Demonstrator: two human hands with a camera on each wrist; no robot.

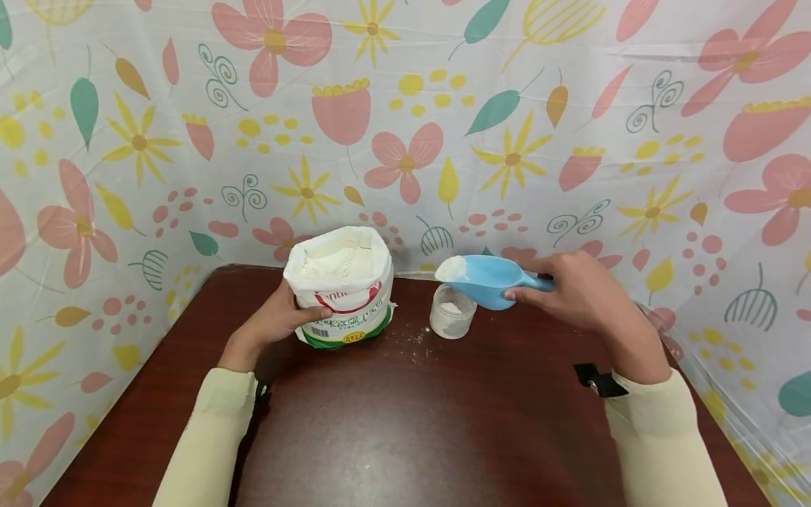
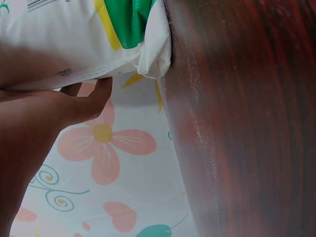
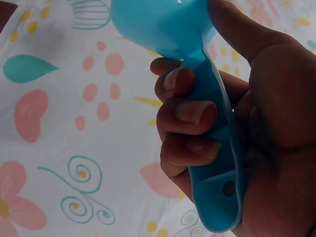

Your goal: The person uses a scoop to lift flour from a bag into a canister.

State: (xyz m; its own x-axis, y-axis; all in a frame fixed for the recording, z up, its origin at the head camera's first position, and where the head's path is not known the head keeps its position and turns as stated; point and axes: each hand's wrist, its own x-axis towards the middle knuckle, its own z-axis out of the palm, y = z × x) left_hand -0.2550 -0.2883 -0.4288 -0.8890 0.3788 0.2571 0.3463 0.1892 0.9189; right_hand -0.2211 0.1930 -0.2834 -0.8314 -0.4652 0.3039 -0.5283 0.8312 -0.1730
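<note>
My left hand [image 1: 282,314] grips the side of an open white flour bag [image 1: 345,299] with a green base, its thumb across the printed front. In the left wrist view, fingers [image 2: 101,96] curl at the bag's side; their tips are partly hidden. My right hand [image 1: 573,290] holds a light blue scoop [image 1: 484,278] by its handle, the fingers wrapped round it in the right wrist view. White flour [image 1: 452,268] lies at the scoop's front lip. Below the scoop stands a small clear jar [image 1: 451,325] with some flour inside; the scoop hides part of its rim.
Spilled flour specks [image 1: 415,338] lie on the dark brown table [image 1: 393,422] between bag and jar. A flower-patterned curtain [image 1: 405,190] hangs just behind the table's back edge and along its sides.
</note>
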